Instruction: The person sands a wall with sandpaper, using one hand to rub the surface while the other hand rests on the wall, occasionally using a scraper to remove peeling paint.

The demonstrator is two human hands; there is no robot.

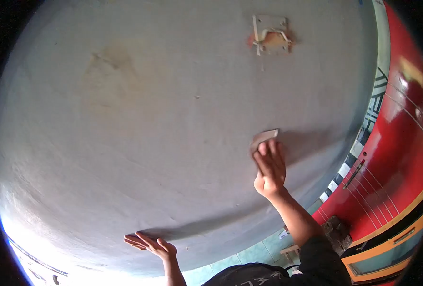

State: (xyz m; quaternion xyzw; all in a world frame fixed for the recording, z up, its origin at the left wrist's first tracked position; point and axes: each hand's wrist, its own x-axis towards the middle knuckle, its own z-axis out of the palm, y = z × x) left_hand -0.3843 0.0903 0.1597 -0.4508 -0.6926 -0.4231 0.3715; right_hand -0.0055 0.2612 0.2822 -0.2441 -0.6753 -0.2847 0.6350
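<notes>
Two hands on a broad grey surface, one pressing a small tan sheet against it.

The right hand, right of centre in the frame, lays its extended fingers over the small tan sheet and pins it flat to the grey surface; the sheet's upper edge shows just above the fingertips. The left hand, at the lower middle, is released, with its fingers spread and resting on the surface near its lower edge. A pale metal bracket sits on a rusty patch at the upper right. A red panel fills the right edge, with a black-and-white patterned strip between it and the surface.
</notes>
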